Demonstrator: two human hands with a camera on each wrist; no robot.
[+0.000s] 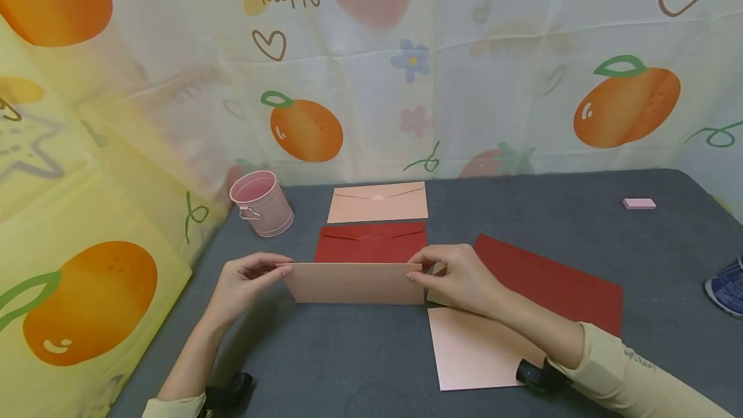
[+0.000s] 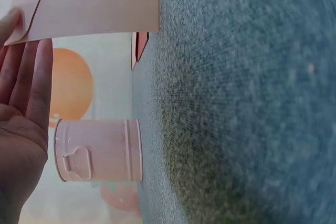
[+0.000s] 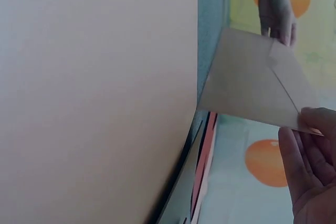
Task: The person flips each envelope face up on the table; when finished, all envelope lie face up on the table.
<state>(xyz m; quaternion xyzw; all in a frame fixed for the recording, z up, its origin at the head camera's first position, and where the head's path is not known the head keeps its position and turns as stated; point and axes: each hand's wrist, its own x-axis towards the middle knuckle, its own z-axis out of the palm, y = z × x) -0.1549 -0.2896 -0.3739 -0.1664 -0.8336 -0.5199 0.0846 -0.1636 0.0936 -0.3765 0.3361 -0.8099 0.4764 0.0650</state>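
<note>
1. Two hands, L hand (image 1: 255, 279) & R hand (image 1: 464, 276), pinched a pink env. (image 1: 355, 284) near its upper corners, thumbs in front, fingers (image 2: 39, 85) behind; it stood upright over the worktop (image 1: 325, 360), bottom-edge contact unclear.
2. Pink env. hid the lower part of a red env. (image 1: 371, 244); its flap seam showed in both wrist views, not in head view.
3. R forearm partly covered a pink sheet (image 1: 476, 353); blue obj. (image 1: 725, 286) cut off at R edge.
4. Backdrop cloth (image 1: 493, 102) read "happy"; R sleeve (image 1: 615, 366) lettering too small to read.
5. Forearms angled inward.
</note>
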